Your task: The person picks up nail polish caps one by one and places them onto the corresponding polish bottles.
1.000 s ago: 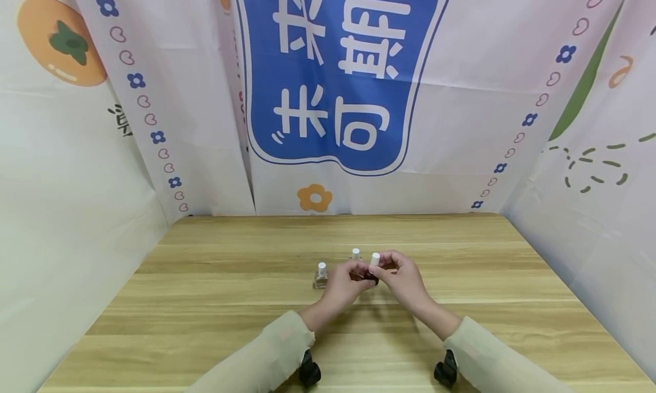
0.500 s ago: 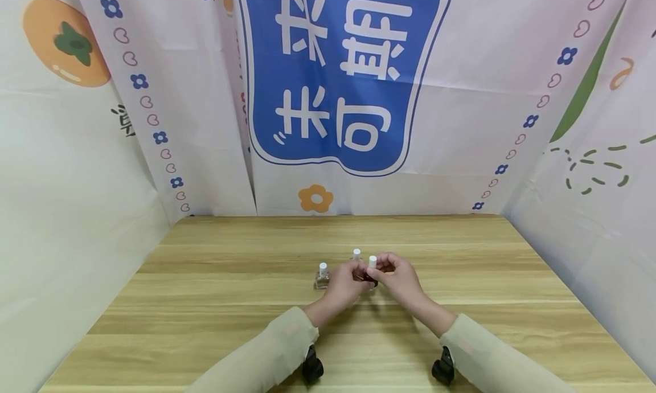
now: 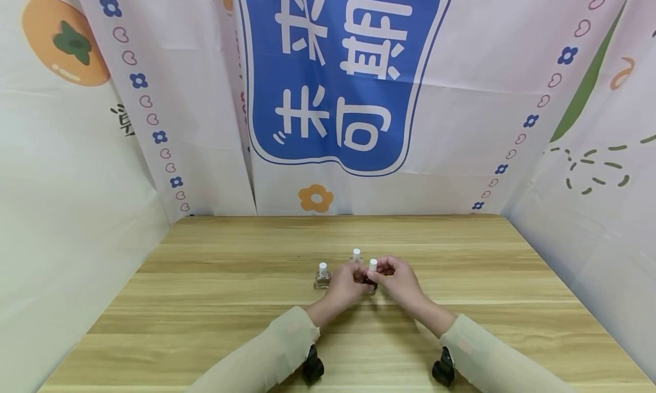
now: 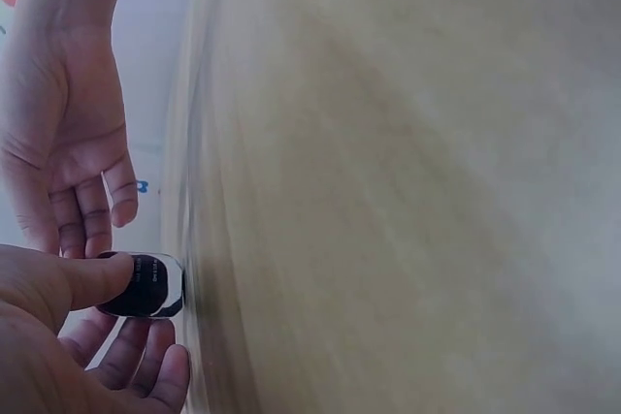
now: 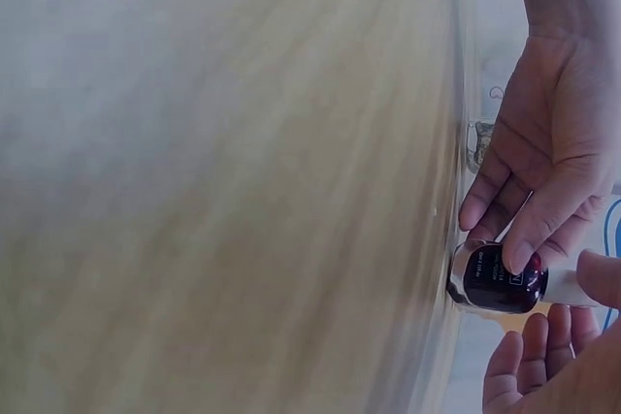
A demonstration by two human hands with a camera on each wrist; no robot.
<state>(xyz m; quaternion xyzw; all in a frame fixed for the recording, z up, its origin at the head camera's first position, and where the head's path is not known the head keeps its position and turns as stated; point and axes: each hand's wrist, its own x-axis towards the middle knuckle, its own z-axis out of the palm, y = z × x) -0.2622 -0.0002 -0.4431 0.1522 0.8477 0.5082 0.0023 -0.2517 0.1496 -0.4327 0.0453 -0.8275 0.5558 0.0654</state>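
Between the two hands is a nail polish bottle (image 5: 485, 281), dark red with a white cap (image 3: 373, 265) pointing up. My left hand (image 3: 344, 287) grips its glass body, the thumb pressed flat on the dark side in both wrist views. With thumb and fingers my right hand (image 3: 403, 283) pinches the white cap. The bottle's clear base (image 4: 175, 286) is right at the tabletop in the left wrist view. Left of my left hand stands a second nail polish bottle (image 3: 323, 280), pale with a white cap. A third white-capped bottle (image 3: 356, 254) shows just behind my left fingers, its body mostly hidden.
The wood-grain table (image 3: 230, 302) reaches back to a printed cloth wall (image 3: 441, 171). Cloth also hangs along the left and right sides. A black wrist camera (image 3: 312, 365) sits under the left sleeve and another (image 3: 443, 367) under the right one.
Both hands have come down slightly with the dark red nail polish bottle, so its cap sits lower. The grip on body and cap stays the same, and the other bottles have not moved.
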